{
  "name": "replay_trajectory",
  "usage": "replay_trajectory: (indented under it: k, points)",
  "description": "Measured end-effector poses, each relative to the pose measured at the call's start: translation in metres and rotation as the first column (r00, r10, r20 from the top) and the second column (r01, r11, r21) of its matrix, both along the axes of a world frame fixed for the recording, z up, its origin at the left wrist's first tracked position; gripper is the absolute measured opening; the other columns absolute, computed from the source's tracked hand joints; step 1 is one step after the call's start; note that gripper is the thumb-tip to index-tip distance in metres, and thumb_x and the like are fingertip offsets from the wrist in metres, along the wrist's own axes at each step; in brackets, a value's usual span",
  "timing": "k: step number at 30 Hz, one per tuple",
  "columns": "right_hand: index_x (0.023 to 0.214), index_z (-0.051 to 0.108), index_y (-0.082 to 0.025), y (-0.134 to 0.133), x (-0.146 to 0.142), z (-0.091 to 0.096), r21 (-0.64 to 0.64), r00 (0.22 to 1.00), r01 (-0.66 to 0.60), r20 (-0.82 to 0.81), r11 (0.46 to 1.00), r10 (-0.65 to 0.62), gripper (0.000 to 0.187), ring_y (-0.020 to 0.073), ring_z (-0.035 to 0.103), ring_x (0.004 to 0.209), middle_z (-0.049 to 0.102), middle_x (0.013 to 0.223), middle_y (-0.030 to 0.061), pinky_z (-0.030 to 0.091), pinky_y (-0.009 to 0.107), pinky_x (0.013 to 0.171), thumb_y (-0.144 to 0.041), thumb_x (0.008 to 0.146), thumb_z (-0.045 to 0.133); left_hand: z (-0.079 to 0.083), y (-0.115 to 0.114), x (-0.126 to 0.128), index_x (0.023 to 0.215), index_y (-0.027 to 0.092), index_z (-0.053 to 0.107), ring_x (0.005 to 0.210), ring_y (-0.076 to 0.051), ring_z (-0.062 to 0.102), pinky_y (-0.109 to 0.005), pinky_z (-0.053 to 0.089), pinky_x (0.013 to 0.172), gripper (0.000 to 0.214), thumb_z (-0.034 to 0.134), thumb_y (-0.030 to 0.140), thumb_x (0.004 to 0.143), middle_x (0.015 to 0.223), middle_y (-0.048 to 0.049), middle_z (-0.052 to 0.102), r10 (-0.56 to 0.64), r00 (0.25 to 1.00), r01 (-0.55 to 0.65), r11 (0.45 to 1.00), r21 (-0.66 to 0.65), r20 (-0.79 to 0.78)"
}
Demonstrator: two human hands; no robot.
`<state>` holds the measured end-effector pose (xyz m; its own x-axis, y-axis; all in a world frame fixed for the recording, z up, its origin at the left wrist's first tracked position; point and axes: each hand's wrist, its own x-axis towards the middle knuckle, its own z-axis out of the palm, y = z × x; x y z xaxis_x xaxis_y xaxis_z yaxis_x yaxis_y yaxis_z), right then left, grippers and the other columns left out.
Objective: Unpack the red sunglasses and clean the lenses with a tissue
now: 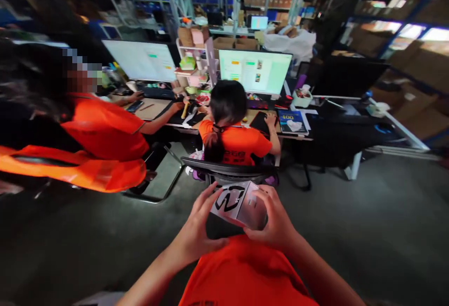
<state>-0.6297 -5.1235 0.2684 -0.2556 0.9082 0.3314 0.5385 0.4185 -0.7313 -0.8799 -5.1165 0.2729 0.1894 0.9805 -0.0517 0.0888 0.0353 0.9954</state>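
Observation:
A small clear-sided box (250, 210) with a bold black looped mark on its pale face is held in front of my body. My right hand (275, 214) is closed on its right end, fingers over the upper edge and thumb below. My left hand (199, 226) is at the box's left side, fingertips at its upper left corner. The left thumb is stretched out beneath, apart from the box, so this hand looks open. What is inside the box is too blurred to tell.
Ahead, a seated person in an orange shirt (242, 144) sits in a black chair (228, 168) at a desk with a monitor (254, 72). Another seated person (105, 126) is at the left. Shelving (168, 4) stands behind; a dark monitor (345, 76) stands at right.

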Motion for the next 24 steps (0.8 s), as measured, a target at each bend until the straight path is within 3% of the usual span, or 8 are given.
replay_trajectory:
  k: [2,4,8,10,13,17,21,24]
  points:
    - [0.131,0.042,-0.029,-0.014,-0.001,-0.006,-0.028,0.998,0.019,-0.056,0.999,-0.021,0.084,0.0338,0.049,0.126,0.041,0.136,0.0114,0.048,0.049,0.104,-0.021,0.057,0.080,0.016,0.021,0.009,0.139,0.024,0.058,0.153,-0.041,0.015,-0.055,0.002,0.126,0.105,0.095,0.015,0.042,0.161,-0.0108,0.036,-0.278,0.960,0.279,0.956,0.088,-0.018]
    - [0.130,0.041,-0.029,-0.028,-0.004,-0.008,-0.049,0.989,0.048,-0.136,0.998,-0.055,0.087,0.0326,0.052,0.124,0.043,0.136,0.0110,0.049,0.046,0.102,-0.019,0.054,0.080,0.026,0.040,0.022,0.142,0.023,0.055,0.149,-0.042,0.027,-0.057,0.005,0.125,0.107,0.095,0.018,0.043,0.155,-0.0133,0.045,-0.468,0.882,0.470,0.876,0.109,-0.051]
    - [0.129,0.042,-0.029,-0.057,-0.001,-0.005,-0.163,0.966,0.127,-0.205,0.978,-0.160,0.084,0.0309,0.054,0.126,0.044,0.139,0.0110,0.051,0.042,0.101,-0.021,0.055,0.082,0.022,0.060,0.042,0.145,0.022,0.052,0.128,-0.041,0.054,-0.052,0.036,0.115,0.105,0.094,0.033,0.049,0.141,-0.0142,0.059,-0.676,0.679,0.725,0.679,0.116,-0.285]
    - [0.130,0.047,-0.029,-0.072,0.003,-0.002,-0.233,0.978,0.121,-0.141,0.965,-0.156,0.080,0.0312,0.051,0.131,0.042,0.143,0.0118,0.049,0.043,0.105,-0.028,0.060,0.086,0.016,0.061,0.046,0.145,0.022,0.052,0.125,-0.040,0.055,-0.049,0.041,0.111,0.105,0.094,0.039,0.050,0.140,-0.0139,0.058,-0.713,0.613,0.780,0.615,0.116,-0.340]
    - [0.133,0.054,-0.031,-0.091,0.007,0.002,-0.274,0.988,0.146,-0.001,0.951,-0.152,0.083,0.0339,0.043,0.139,0.036,0.153,0.0129,0.044,0.049,0.110,-0.047,0.060,0.090,0.010,0.062,0.048,0.142,0.023,0.055,0.124,-0.040,0.056,-0.048,0.040,0.111,0.104,0.095,0.041,0.048,0.138,-0.0133,0.060,-0.787,0.545,0.835,0.540,0.104,-0.289]
    - [0.136,0.055,-0.035,-0.108,0.000,0.004,-0.241,0.970,0.219,0.155,0.946,-0.185,0.095,0.0396,0.038,0.143,0.027,0.162,0.0150,0.035,0.062,0.113,-0.061,0.052,0.090,0.013,0.063,0.049,0.139,0.023,0.059,0.122,-0.041,0.056,-0.050,0.038,0.112,0.103,0.096,0.038,0.043,0.134,-0.0135,0.062,-0.835,0.502,0.863,0.500,0.070,-0.224]
    - [0.142,0.050,-0.037,-0.113,-0.013,0.007,-0.209,0.958,0.192,0.253,0.959,-0.137,0.105,0.0436,0.036,0.144,0.021,0.165,0.0190,0.021,0.075,0.112,-0.064,0.049,0.089,0.019,0.065,0.043,0.132,0.022,0.065,0.118,-0.041,0.058,-0.051,0.039,0.112,0.100,0.097,0.033,0.038,0.128,-0.0131,0.066,-0.873,0.469,0.883,0.468,0.037,-0.135]
    - [0.142,0.050,-0.036,-0.108,-0.022,0.012,-0.246,0.957,0.170,0.274,0.954,-0.100,0.103,0.0445,0.032,0.146,0.016,0.166,0.0203,0.018,0.079,0.110,-0.063,0.051,0.089,0.019,0.068,0.036,0.134,0.022,0.063,0.119,-0.040,0.057,-0.049,0.041,0.110,0.100,0.096,0.037,0.041,0.130,-0.0130,0.065,-0.874,0.454,0.891,0.451,0.058,-0.174]
